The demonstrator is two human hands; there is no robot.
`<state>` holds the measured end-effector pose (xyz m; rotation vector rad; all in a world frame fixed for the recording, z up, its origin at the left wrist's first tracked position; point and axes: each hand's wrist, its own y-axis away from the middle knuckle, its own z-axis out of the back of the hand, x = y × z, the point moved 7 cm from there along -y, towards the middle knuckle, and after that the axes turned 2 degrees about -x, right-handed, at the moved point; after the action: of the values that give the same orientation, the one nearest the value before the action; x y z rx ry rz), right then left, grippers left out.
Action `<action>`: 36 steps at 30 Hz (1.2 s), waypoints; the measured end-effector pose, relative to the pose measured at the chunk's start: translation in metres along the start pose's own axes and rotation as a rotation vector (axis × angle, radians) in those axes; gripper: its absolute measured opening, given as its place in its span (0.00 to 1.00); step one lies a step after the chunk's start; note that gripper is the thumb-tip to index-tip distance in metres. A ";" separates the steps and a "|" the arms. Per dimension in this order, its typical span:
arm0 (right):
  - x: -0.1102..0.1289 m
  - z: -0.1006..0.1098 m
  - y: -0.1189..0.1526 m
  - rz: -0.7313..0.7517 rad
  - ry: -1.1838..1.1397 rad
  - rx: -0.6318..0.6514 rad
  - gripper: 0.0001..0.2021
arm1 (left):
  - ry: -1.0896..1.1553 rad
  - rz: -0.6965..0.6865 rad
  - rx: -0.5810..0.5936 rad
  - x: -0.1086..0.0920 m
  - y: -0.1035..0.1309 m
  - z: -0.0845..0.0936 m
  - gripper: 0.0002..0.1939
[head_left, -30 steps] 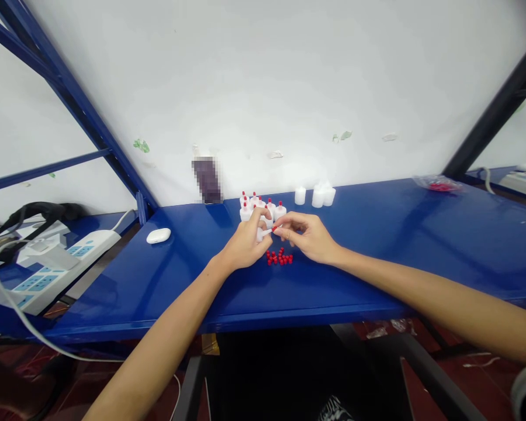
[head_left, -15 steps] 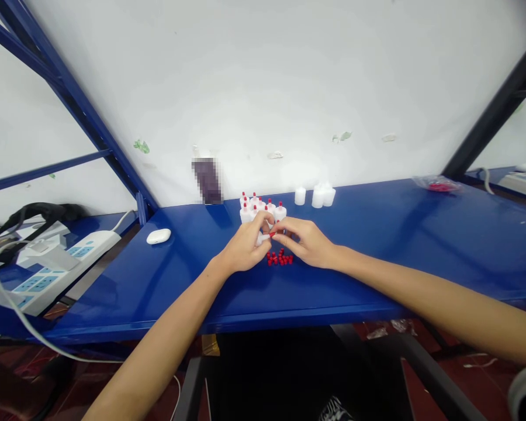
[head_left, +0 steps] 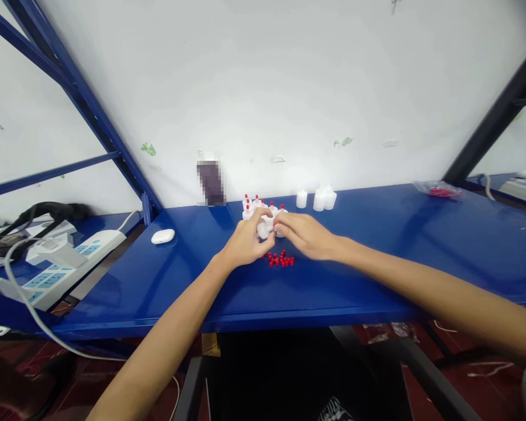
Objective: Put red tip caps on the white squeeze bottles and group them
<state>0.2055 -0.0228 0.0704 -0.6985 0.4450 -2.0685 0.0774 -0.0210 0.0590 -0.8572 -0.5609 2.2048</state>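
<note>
We see the left hand (head_left: 245, 241) grasping a small white bottle (head_left: 262, 231) over the blue table (head_left: 355, 298), while the right hand (head_left: 305, 235) pinches a mostly hidden red cap (head_left: 274, 223) at its tip; we cannot tell whether it is seated, and a crooked push could make it slip and drop. The capped bottles (head_left: 247, 214) crowd just beyond the fingers, so we think 1 knock might topple some, and the loose caps (head_left: 284, 261) lie nearer us, where a dipping hand could scatter them. Well apart, we find white containers (head_left: 319, 201) by the wall and a white case (head_left: 163, 236) at left.
</note>
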 end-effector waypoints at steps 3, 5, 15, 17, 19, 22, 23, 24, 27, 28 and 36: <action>-0.028 0.015 -0.009 -0.183 0.091 0.086 0.16 | -0.118 0.098 0.060 0.025 0.004 0.008 0.14; -0.042 0.018 -0.014 -0.237 0.147 0.163 0.16 | -0.219 0.128 0.131 0.040 0.007 0.009 0.10; -0.057 -0.006 -0.029 -0.293 0.186 0.303 0.20 | -0.282 0.112 0.258 0.048 0.010 -0.006 0.07; -0.067 0.006 -0.030 -0.335 0.246 0.213 0.21 | -0.258 0.113 0.250 0.048 0.011 -0.005 0.08; -0.082 0.025 -0.030 -0.394 0.368 0.093 0.19 | -0.215 0.094 0.228 0.048 0.011 -0.004 0.10; -0.108 0.041 -0.026 -0.474 0.517 0.005 0.19 | -0.139 0.047 0.161 0.046 0.009 0.000 0.10; -0.117 0.039 -0.025 -0.498 0.535 0.026 0.21 | -0.119 0.036 0.135 0.045 0.008 0.002 0.11; -0.126 0.035 -0.024 -0.522 0.541 0.066 0.24 | -0.104 0.027 0.110 0.044 0.007 0.004 0.12; -0.143 0.017 -0.022 -0.567 0.525 0.183 0.25 | -0.087 0.035 0.057 0.042 0.006 0.008 0.15; -0.144 0.011 -0.022 -0.569 0.518 0.202 0.24 | -0.085 0.054 0.041 0.042 0.006 0.010 0.16; -0.105 0.004 0.005 -0.298 0.515 0.213 0.16 | -0.078 0.071 -0.080 0.043 0.003 0.017 0.16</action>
<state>0.2590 0.0619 0.0381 -0.0975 0.4113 -2.5366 0.0408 0.0064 0.0512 -0.8465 -0.6694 2.3016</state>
